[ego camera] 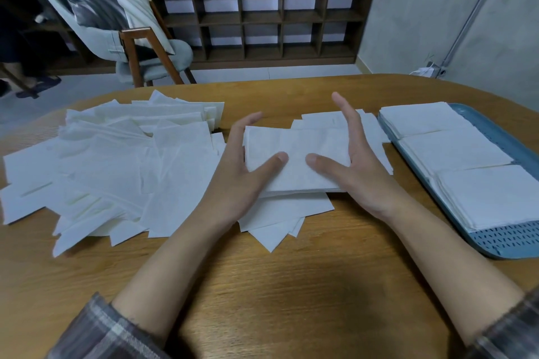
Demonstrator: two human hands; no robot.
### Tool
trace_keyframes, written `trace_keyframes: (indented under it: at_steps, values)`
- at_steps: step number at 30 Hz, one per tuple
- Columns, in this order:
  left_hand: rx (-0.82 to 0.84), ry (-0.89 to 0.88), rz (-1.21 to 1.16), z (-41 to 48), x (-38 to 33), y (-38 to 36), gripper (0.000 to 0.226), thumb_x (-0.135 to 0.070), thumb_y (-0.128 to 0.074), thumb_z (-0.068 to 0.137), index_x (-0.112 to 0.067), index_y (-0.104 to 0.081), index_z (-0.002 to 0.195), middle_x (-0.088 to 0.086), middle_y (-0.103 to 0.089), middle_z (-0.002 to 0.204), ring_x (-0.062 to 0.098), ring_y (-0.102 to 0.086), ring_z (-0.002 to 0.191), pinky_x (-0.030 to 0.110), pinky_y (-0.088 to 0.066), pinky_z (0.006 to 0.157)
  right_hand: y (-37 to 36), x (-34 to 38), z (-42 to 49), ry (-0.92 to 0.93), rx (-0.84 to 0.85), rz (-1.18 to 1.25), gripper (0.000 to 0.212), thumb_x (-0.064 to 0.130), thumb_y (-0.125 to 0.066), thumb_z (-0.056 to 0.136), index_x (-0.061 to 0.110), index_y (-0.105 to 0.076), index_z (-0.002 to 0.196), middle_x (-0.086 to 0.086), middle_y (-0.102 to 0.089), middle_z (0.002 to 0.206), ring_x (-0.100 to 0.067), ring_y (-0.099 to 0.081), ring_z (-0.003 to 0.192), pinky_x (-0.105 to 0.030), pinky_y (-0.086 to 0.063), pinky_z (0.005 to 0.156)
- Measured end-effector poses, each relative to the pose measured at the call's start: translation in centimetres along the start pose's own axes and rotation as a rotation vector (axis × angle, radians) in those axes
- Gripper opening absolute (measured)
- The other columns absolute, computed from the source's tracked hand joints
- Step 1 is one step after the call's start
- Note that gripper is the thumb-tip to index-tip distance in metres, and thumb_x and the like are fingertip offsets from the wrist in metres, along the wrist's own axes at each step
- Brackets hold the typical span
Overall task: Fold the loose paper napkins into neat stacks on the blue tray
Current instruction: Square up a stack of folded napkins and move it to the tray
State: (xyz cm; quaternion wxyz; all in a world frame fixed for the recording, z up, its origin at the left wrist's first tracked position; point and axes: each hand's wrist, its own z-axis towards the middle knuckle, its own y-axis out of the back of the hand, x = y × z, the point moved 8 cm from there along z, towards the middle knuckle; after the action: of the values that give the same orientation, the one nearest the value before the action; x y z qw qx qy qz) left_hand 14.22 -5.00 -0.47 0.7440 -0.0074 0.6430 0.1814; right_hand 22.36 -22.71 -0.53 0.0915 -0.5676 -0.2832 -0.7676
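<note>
A small stack of folded white napkins (297, 160) lies in the middle of the wooden table, on top of a few loose ones. My left hand (242, 172) flanks its left side and my right hand (350, 160) its right side. Fingers of both are straight, and both thumbs rest on the stack's top. A big heap of loose unfolded napkins (116, 166) spreads over the left of the table. At the right, the blue tray (513, 239) carries three neat stacks of folded napkins (455, 151) in a row.
The wooden table (291, 285) has bare room near me. Behind its far edge stand a grey chair (128, 46) with cushions and a dark wooden cubby shelf (262, 17). A grey wall with a conduit pipe runs at the right.
</note>
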Motion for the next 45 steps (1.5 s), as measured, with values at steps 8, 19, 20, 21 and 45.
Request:
trace_keyframes:
  at_steps: [8,19,20,21,45]
  values:
    - [-0.08,-0.031,0.078,0.4,0.7,1.1,0.057,-0.031,-0.07,0.102,-0.048,-0.039,0.147,-0.008,-0.057,0.143,0.009,-0.063,0.123,0.043,-0.056,0.105,-1.1,0.3,-0.2,-0.049,0.171,0.409,0.06,0.026,-0.076,0.092,0.045,-0.058,0.145,0.008,-0.058,0.149,-0.016,-0.057,0.137,-0.035,-0.055,0.102]
    - [-0.057,-0.169,0.135,-0.2,-1.1,-0.1,0.072,-0.027,-0.075,0.098,-0.034,-0.033,0.156,-0.036,-0.045,0.142,-0.016,-0.046,0.13,0.007,-0.042,0.101,0.9,-0.2,0.0,0.044,-0.035,0.182,0.032,0.008,-0.074,0.095,0.023,-0.077,0.123,0.015,-0.074,0.129,-0.001,-0.06,0.131,-0.03,-0.043,0.116]
    - [-0.093,-0.198,0.194,-0.3,-1.2,0.0,0.073,-0.029,-0.079,0.094,-0.032,-0.036,0.153,-0.029,-0.048,0.14,-0.011,-0.049,0.128,0.006,-0.043,0.096,1.4,-0.1,0.0,0.057,-0.08,0.153,0.032,0.007,-0.074,0.095,0.023,-0.077,0.123,0.017,-0.074,0.128,0.001,-0.06,0.129,-0.024,-0.043,0.113]
    - [-0.122,-0.243,0.287,-0.4,-1.5,0.1,0.072,-0.032,-0.084,0.09,-0.03,-0.042,0.148,-0.019,-0.049,0.138,-0.004,-0.051,0.126,0.006,-0.043,0.092,1.9,-0.1,0.0,0.064,-0.13,0.127,0.032,0.007,-0.074,0.096,0.024,-0.077,0.123,0.019,-0.074,0.127,0.003,-0.06,0.128,-0.019,-0.043,0.11]
    - [0.062,-0.236,0.19,-0.9,-2.1,-1.3,0.005,-0.024,-0.072,0.1,-0.024,-0.076,0.098,-0.012,-0.07,0.078,0.001,-0.059,0.072,0.014,-0.038,0.065,0.6,0.6,-0.2,0.124,-0.008,0.173,0.025,0.04,-0.066,0.099,0.022,-0.081,0.106,0.005,-0.078,0.117,-0.011,-0.067,0.119,-0.027,-0.046,0.101]
